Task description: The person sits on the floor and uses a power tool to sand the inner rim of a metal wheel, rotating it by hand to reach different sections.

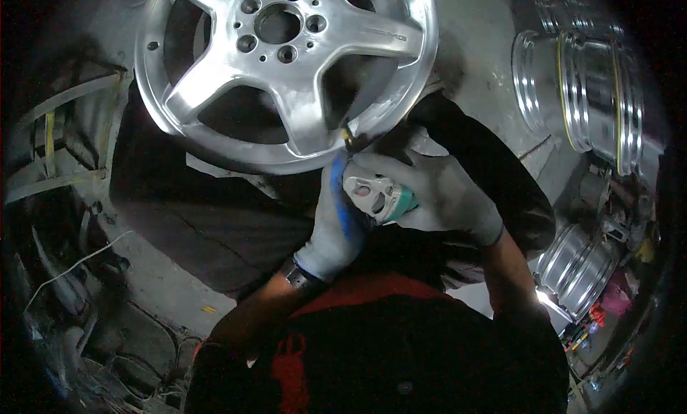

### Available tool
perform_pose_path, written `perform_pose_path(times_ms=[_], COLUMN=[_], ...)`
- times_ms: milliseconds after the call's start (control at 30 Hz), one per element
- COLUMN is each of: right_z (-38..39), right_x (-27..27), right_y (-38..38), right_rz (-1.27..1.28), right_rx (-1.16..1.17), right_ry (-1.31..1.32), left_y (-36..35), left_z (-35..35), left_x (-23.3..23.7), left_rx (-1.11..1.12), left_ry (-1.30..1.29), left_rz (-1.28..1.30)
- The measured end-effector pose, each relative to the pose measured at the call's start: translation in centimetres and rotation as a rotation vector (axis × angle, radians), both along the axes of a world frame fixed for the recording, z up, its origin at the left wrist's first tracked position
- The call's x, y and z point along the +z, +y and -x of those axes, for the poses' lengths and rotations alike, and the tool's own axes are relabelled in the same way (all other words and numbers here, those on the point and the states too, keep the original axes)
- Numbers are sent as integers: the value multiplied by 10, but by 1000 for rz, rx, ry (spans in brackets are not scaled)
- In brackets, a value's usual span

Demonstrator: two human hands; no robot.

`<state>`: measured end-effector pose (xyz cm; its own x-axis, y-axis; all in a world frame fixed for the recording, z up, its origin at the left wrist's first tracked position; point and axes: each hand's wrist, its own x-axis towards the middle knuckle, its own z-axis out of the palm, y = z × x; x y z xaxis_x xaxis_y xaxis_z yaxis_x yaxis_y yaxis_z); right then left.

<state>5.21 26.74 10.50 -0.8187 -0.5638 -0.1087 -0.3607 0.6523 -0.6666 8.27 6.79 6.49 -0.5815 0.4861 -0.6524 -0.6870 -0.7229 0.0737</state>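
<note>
A shiny five-spoke alloy wheel (286, 70) rests face-up in front of me, tilted on a dark support. Both my gloved hands grip a small angle grinder (376, 194) with a silver head and teal body. Its working end touches the wheel's near rim at about the lower right. My left hand (335, 224), in a grey glove with a blue stripe, wraps the tool from below. My right hand (436, 192), in a grey glove, covers the tool's body from the right. A watch sits on my left wrist.
Two more polished wheels lie on their sides at the right (587, 92) and lower right (576, 267). Straps and a metal frame (57, 149) stand at the left. Cables and clutter cover the floor at lower left (79, 328). Small tools lie at far right.
</note>
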Motion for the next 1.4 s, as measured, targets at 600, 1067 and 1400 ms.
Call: perform_pose_path(times_ms=[600,1067,1400], right_z=[-18,-32,-29], right_x=[5,-9,2], right_y=[6,-9,-4], right_rz=[-97,-68,-144], right_rx=[-2,-8,7], right_ry=[-20,28,2], left_y=[-6,-21,-11], left_z=[-15,-14,-13], left_x=[-18,-13,-17], left_rx=[-63,-77,-180], left_ry=[-62,-79,77], left_rz=[-87,-30,294])
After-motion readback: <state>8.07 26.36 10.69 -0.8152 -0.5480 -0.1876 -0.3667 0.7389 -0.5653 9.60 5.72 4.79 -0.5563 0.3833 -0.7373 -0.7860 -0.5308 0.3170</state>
